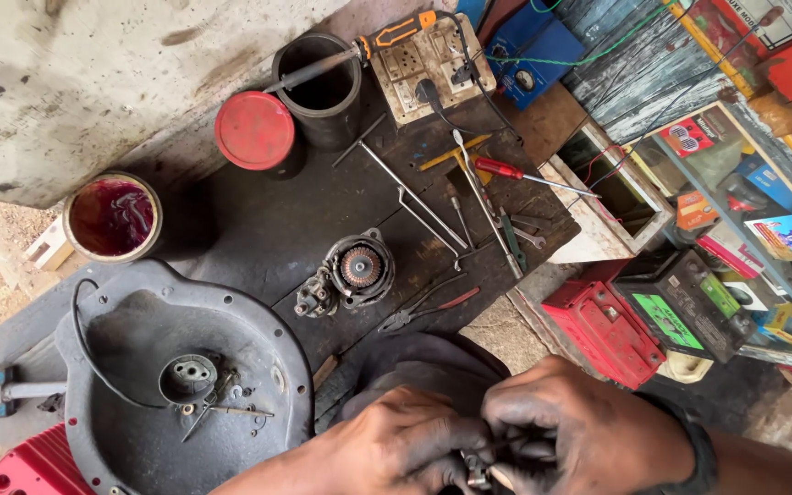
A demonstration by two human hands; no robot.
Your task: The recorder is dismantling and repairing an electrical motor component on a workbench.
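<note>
Red lid (pixel 254 130), black cylinder (pixel 319 88), red-handled screwdriver (pixel 499 168), red battery (pixel 605 332).

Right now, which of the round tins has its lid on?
The tin with the flat red lid. The tall black tin beside it is open, with a screwdriver across it, and the tin at the left shows red liquid.

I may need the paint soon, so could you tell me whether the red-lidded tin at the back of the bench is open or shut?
Shut: the red-lidded tin has its round red lid sitting flat over the top, hiding the inside. The tin to its left stands open, red inside.
</note>
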